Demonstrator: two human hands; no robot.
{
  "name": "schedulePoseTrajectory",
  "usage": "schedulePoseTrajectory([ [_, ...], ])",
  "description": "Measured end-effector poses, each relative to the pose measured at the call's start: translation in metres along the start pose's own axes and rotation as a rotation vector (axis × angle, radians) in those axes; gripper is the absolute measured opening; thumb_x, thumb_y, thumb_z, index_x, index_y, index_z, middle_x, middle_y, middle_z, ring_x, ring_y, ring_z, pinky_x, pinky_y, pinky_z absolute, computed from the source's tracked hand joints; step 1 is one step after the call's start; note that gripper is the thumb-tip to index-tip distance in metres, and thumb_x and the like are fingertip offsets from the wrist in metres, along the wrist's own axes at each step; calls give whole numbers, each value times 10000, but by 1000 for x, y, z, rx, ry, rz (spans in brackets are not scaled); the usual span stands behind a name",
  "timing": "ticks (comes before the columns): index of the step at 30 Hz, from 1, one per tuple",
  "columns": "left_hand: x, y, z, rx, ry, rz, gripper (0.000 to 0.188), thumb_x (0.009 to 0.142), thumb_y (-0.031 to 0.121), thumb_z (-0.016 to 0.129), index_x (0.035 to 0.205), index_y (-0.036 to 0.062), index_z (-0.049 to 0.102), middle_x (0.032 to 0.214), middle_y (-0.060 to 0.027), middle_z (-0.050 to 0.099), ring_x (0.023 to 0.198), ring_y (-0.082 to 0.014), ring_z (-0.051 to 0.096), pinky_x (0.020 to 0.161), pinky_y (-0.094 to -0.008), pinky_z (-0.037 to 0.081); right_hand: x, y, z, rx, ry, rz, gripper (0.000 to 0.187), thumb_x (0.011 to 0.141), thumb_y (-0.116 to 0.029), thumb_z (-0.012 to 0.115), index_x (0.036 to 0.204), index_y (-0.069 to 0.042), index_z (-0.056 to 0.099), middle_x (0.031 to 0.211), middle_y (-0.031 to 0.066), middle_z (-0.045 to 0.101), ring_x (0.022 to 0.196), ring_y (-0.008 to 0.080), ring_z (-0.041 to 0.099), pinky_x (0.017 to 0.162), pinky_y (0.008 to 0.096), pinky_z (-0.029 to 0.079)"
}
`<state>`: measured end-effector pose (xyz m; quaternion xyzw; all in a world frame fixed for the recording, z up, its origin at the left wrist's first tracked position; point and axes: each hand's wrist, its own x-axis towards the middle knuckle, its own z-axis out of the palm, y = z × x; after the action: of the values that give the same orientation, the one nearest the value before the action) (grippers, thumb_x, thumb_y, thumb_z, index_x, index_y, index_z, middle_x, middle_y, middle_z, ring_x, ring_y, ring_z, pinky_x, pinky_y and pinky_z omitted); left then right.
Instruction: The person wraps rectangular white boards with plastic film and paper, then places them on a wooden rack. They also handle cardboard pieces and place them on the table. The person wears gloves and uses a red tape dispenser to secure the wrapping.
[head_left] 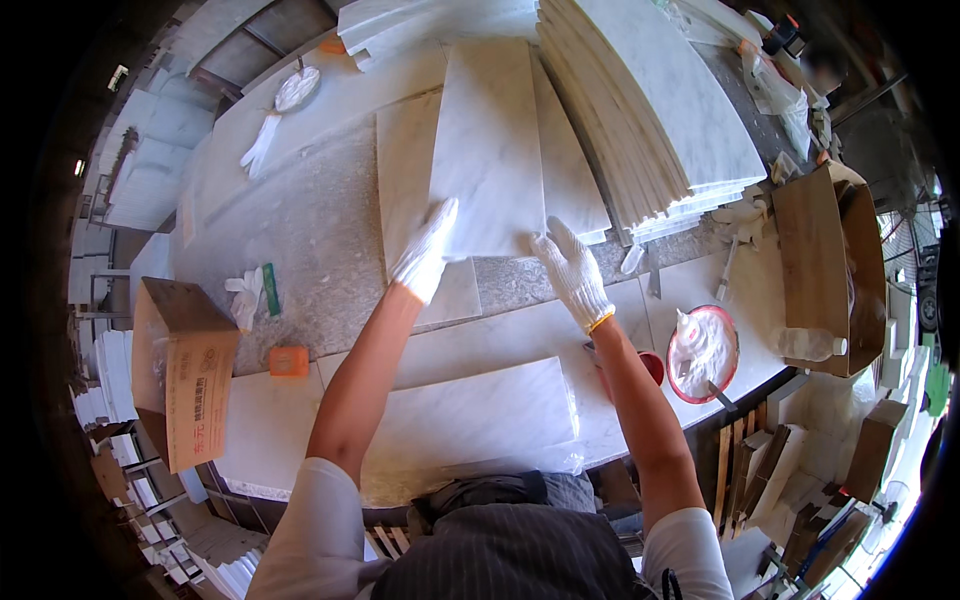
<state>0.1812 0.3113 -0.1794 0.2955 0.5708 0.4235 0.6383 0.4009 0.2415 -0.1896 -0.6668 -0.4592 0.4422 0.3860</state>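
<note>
A broad worktable (300, 250) fills the scene. A stack of marble slabs (640, 120) stands far right. At the centre, 1 pale marble slab (490, 150) overlaps other slabs (405, 160). 1 open cardboard box (808, 250) stands right, 1 carton (197, 375) left. A red-rimmed bowl (737, 350) of white substance sits near right. The gloved left hand (428, 250) touches the pale slab's left edge, the gloved right hand (572, 270) its near right corner; whether either clamps it, I cannot tell. An orange block (289, 361) lies near left.
</note>
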Motion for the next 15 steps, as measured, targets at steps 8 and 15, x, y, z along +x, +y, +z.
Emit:
schedulePoseTrajectory([
  [8, -192, 3, -161, 521, -21, -93, 166, 915, 218, 641, 978, 65, 650, 846, 66, 546, 762, -45, 494, 644, -224, 407, -17, -19, 26, 1109, -366, 309, 618, 1006, -323, 540, 1475, 27, 340, 1416, 164, 493, 1288, 234, 491, 1091, 322, 373],
  [15, -294, 45, -301, 1060, -283, -376, 176, 889, 155, 631, 1003, 22, 649, 890, 34, 593, 819, -63, 515, 667, -261, 440, -191, 36, 54, 1022, -649, 707, 625, 876, -280, 719, 1384, 15, 504, 1358, 121, 567, 1236, 239, 505, 985, 353, 436],
])
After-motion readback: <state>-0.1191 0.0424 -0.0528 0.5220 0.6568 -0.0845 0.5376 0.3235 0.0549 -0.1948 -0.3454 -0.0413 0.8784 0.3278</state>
